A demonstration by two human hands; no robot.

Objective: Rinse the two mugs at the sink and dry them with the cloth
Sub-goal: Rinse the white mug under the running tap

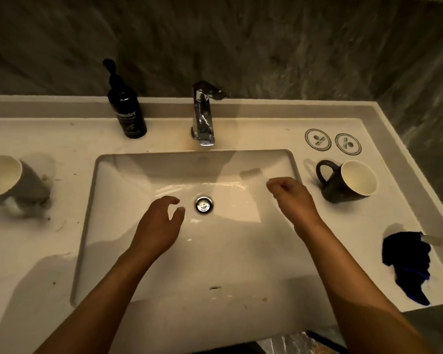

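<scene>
Two bare hands hover over the sink (108, 226), holding nothing: the left hand (159, 221) beside the drain (204, 205), the right hand (293, 198) near the basin's right edge, fingers loosely curled. A grey mug (13, 182) stands left of the sink; a dark mug (348, 181) and blue cloth (407, 261) lie to its right.

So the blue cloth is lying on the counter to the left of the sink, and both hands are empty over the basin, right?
Not quite: the head view shows the blue cloth on the counter right of the sink. The left hand and right hand are indeed empty over the basin.
</scene>
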